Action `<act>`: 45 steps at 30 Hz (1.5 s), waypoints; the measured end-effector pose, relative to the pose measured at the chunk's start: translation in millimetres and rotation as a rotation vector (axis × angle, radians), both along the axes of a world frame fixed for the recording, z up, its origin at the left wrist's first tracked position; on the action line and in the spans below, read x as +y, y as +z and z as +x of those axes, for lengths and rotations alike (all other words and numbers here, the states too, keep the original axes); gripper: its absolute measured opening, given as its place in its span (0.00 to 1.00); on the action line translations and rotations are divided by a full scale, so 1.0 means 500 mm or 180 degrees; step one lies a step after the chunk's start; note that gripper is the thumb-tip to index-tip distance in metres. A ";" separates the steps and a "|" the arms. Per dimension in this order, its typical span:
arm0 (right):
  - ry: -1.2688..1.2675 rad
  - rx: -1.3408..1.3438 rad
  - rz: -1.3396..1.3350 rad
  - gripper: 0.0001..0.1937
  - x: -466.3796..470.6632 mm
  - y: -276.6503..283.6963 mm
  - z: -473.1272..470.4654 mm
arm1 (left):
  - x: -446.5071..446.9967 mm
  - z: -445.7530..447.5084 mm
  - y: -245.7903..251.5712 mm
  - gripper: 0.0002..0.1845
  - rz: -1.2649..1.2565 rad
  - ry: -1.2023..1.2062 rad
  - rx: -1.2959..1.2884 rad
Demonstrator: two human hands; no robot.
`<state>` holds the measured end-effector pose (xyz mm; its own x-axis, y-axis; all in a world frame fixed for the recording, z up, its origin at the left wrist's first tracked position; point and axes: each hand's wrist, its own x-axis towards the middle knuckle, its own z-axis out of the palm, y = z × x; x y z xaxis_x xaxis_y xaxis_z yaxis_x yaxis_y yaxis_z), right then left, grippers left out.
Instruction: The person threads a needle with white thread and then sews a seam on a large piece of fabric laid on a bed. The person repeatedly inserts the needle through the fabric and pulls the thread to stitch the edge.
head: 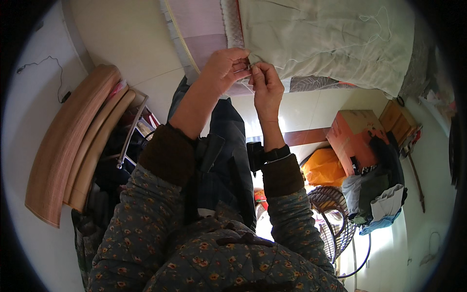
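A pale green cloth cover (321,33) spreads over the bed in front of me. At its near left corner my left hand (226,67) has thumb and fingers curled in, with the fingertips at the cloth's edge. Close beside it, my right hand (268,82) pinches thumb against forefinger. A long white thread (334,47) trails across the cover in a loose loop and runs to the right hand's fingers. The fingers hide what lies between the fingertips; whether a needle is there is too small to tell.
Rolled mats (78,146) lean at the left wall near a metal-framed rack (133,127). On the right are a cardboard box (352,138), an orange bag (323,168), and a wicker chair (332,215) near piled clothes (379,197). A pinkish sheet (202,36) lies left of the cover.
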<state>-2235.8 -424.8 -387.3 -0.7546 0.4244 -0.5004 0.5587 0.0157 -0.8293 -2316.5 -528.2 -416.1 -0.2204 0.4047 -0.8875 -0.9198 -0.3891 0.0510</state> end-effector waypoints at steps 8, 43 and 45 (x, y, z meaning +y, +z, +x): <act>0.0121 -0.0543 -0.0085 0.07 0.010 0.024 -0.011 | -0.016 -0.001 0.004 0.09 0.0003 -0.0074 0.0433; 0.0237 -0.0986 -0.1385 0.07 0.090 0.110 -0.075 | -0.007 0.002 -0.005 0.05 -0.0547 0.0113 0.1037; 0.0108 -0.0956 -0.1446 0.07 0.077 0.094 -0.060 | -0.010 -0.006 -0.004 0.05 -0.0361 0.0286 0.0934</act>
<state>-2265.5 -386.2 -340.3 -0.5597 0.0933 -0.8234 0.7775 -0.2849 -0.5607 -2319.3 -533.0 -418.3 -0.5038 0.2743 -0.8191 -0.8217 -0.4446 0.3565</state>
